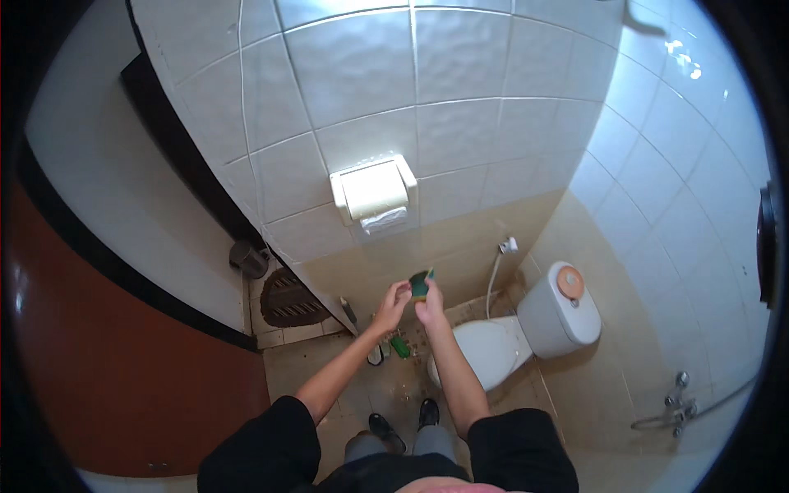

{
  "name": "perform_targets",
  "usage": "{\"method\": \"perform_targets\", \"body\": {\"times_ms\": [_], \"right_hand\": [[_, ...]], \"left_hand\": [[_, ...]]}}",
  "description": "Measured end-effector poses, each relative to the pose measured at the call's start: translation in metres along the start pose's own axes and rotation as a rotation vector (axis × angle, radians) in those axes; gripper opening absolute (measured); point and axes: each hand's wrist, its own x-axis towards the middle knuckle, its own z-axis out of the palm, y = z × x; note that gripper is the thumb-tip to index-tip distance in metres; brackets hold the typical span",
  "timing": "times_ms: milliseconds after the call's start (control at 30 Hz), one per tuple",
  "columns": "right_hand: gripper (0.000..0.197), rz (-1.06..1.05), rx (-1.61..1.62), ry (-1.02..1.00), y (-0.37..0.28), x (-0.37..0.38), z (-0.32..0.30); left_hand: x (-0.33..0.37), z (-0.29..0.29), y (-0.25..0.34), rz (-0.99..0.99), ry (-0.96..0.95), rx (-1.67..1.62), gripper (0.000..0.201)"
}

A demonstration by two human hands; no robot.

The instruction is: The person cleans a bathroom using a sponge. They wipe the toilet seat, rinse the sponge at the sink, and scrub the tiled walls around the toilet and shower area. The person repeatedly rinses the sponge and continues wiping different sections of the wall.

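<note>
Sponge (420, 285) held up to the left of the toilet (486, 353)

A light, even hold would, as I judge it, serve best: enough pressure to stop the green, yellow-edged sponge from twisting, with no hard pinch at one corner. It looks thin and soft, so it will probably bend wherever a thumb bears down; fingers spread flat behind it should support it better. Sharing the load between both sides would let either hand shift its place without a drop. Elbows kept clear of the toilet would avoid a knock against its tank (549, 316).

The right hand (430, 306) has its grip closed on the sponge, thumb laid upward along the face, the other fingers mostly hidden. The left hand (392, 307) comes in at the opposite edge, farther from the toilet, with fingers bent inward and their tips at or very near the sponge; I cannot tell whether that grip pinches it or merely steadies it.

Both forearms reach forward and slant inward so that the hands meet. The right forearm (460, 374) crosses in front of the toilet's left side in this view, while the left forearm (341, 363) lies well to the left of the toilet. Black sleeves (526, 452) spread wide behind them, nearer the body than the toilet
</note>
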Motion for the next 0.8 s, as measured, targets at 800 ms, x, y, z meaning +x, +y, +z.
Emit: {"method": "perform_targets", "body": {"times_ms": [800], "right_hand": [[0.072, -0.915, -0.586, 0.957, 0.112, -0.607, -0.114]], "left_hand": [[-0.371, 0.088, 0.119, -0.515, -1.340, -0.134, 0.034]]}}
